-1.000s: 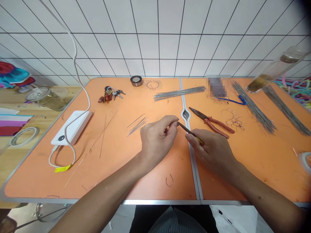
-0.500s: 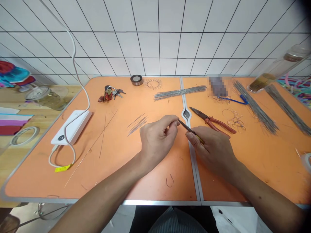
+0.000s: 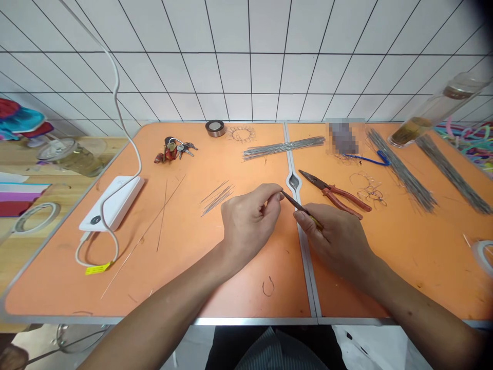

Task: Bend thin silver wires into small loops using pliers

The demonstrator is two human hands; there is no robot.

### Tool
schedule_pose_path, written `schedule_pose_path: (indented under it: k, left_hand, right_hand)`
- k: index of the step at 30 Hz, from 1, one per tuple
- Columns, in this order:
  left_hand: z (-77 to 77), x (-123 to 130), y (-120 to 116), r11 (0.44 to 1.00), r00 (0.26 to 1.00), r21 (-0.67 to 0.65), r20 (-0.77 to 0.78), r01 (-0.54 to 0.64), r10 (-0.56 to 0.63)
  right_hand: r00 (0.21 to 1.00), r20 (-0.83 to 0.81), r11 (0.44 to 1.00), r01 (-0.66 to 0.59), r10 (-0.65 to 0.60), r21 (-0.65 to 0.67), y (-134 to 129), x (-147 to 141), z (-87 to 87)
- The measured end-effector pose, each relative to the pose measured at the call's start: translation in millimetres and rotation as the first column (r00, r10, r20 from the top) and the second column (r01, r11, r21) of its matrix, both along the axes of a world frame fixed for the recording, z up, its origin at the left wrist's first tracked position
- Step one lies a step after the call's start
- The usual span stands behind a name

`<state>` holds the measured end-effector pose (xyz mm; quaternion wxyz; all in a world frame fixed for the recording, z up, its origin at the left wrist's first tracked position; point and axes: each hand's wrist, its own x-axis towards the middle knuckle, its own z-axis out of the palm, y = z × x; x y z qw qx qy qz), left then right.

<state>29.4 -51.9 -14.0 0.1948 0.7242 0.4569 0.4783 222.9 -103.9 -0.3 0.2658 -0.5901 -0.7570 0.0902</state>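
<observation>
Orange counter (image 3: 188, 231) under everything, with both hands meeting just about in the middle, right near the metal strip (image 3: 306, 267) that splits the top. Right hand (image 3: 337, 231) is closed around a slim dark tool (image 3: 296, 203), thumb laid along the near side, tip aimed at the left fingertips. Could be tweezers, honestly can't tell from up here. Left hand (image 3: 250, 216) has thumb and index squeezed together right at that tip; whatever's between them, if anything, is hidden, so I won't guess. For this kind of close-up work, I'd say let the left pinch be the anchor and make only tiny wrist turns with the right, since big swings would probably make the tip skate off. I'd also keep the grip light and watch the fingertips, because a slip at that angle looks like it'd go straight into the left thumb. Pose-wise it's pretty decent: forearms slant in from the two bottom corners, backs of the hands face up, and the left wrist is cocked a little so the pinch points across at the right hand. Can't tell if either hand is actually resting on the top; if not, I'd drop the heels down for steadiness. Short cut wires (image 3: 217, 199) lie just left of the left hand, and the red-handled pliers (image 3: 331, 191) sit just beyond the right knuckles, jaws pointing away, so there's not loads of elbow room.
</observation>
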Motion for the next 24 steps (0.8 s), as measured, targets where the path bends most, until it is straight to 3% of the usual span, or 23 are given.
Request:
schedule_pose_path:
  k: [13, 24]
  left_hand:
    - [-2.4, -0.3, 2.6, 0.999, 0.998, 0.033, -0.043, -0.037, 0.039]
    - [-3.2, -0.8, 2.5, 0.996, 0.996, 0.083, -0.074, -0.04, 0.046]
  right_hand:
    - [0.998, 0.067, 0.999, 0.007, -0.01, 0.044, 4.0, 0.6, -6.1]
    - [0.999, 0.033, 1.0, -0.003, 0.002, 0.019, 3.9, 1.5, -5.3]
